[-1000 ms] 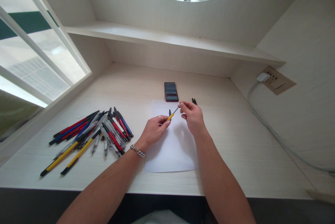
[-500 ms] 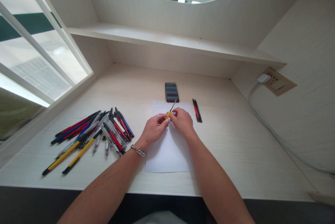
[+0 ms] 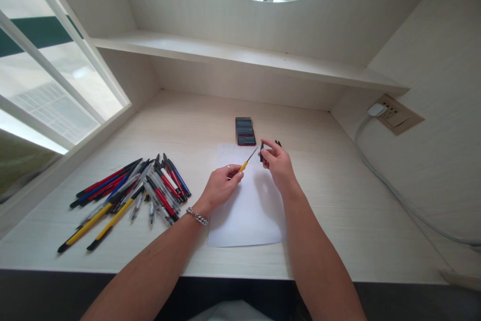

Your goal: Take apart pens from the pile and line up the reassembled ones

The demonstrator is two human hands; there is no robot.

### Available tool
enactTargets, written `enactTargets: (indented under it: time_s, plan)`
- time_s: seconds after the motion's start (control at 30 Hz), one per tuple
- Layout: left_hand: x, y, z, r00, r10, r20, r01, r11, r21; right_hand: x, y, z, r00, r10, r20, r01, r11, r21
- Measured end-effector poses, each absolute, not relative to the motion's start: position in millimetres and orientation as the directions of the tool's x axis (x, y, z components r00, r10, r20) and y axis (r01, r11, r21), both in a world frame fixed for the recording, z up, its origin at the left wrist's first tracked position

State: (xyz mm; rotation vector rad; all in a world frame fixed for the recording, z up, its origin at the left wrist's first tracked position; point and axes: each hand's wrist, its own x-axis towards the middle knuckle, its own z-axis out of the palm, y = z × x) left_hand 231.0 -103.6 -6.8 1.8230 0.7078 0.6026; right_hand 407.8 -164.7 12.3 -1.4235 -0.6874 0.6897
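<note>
My left hand (image 3: 222,185) pinches the yellow barrel of a pen (image 3: 244,166), held at a slant with its thin dark refill (image 3: 253,154) pointing up and to the right. Just right of the refill tip, my right hand (image 3: 280,165) grips a small black pen part (image 3: 262,151) between thumb and fingers. The two pieces are apart. Both hands hover over a white sheet of paper (image 3: 240,223). Behind the right hand, only the black ends of two pens (image 3: 278,143) show.
A heap of pens in red, blue, black, clear and yellow (image 3: 165,191) lies on the desk at left. A phone with a blurred screen (image 3: 245,131) rests beyond the paper. At right, a cable (image 3: 391,188) hangs from a wall socket (image 3: 400,114); a shelf (image 3: 225,55) spans the back.
My right hand has moved right, away from the left hand, carrying the black part off the pen, so more refill shows. It now covers most of the two pens behind it.
</note>
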Motion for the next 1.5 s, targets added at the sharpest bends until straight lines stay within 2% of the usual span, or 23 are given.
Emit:
enactTargets:
  time_s: [0.1, 0.33, 0.73, 0.93, 1.07, 1.3, 1.5]
  plan:
    - [230.8, -105.5, -5.5, 0.711, 0.698, 0.085, 0.200, -0.317, 0.927, 408.6, -168.5, 21.7, 0.682, 0.731, 0.030, -0.133, 0.164, -0.978]
    - [230.4, -106.7, -2.3, 0.727, 0.679, 0.102, 0.211, -0.362, 0.908, 407.9, -170.3, 28.3, 0.781, 0.622, 0.063, -0.153, 0.288, -0.945]
    - [230.0, -106.7, -0.7, 0.731, 0.675, 0.097, 0.214, -0.362, 0.907, 403.5, -168.3, 25.6, 0.761, 0.642, 0.092, -0.071, 0.222, -0.972]
    - [231.0, -105.9, -4.1, 0.727, 0.681, 0.084, 0.199, -0.325, 0.925, 395.7, -167.3, 26.5, 0.690, 0.720, 0.080, -0.060, 0.168, -0.984]
    - [232.2, -105.3, -4.4, 0.728, 0.684, 0.041, 0.167, -0.236, 0.957, 387.9, -166.7, 28.4, 0.640, 0.765, 0.073, -0.043, 0.130, -0.991]
    - [233.4, -106.0, -0.4, 0.772, 0.634, -0.052, 0.091, -0.030, 0.995, 383.2, -165.1, 29.3, 0.632, 0.773, 0.051, -0.044, 0.102, -0.994]
    - [233.2, -108.6, -3.1, 0.816, 0.555, -0.163, 0.013, 0.264, 0.964, 383.5, -164.6, 28.0, 0.635, 0.772, 0.018, -0.083, 0.091, -0.992]
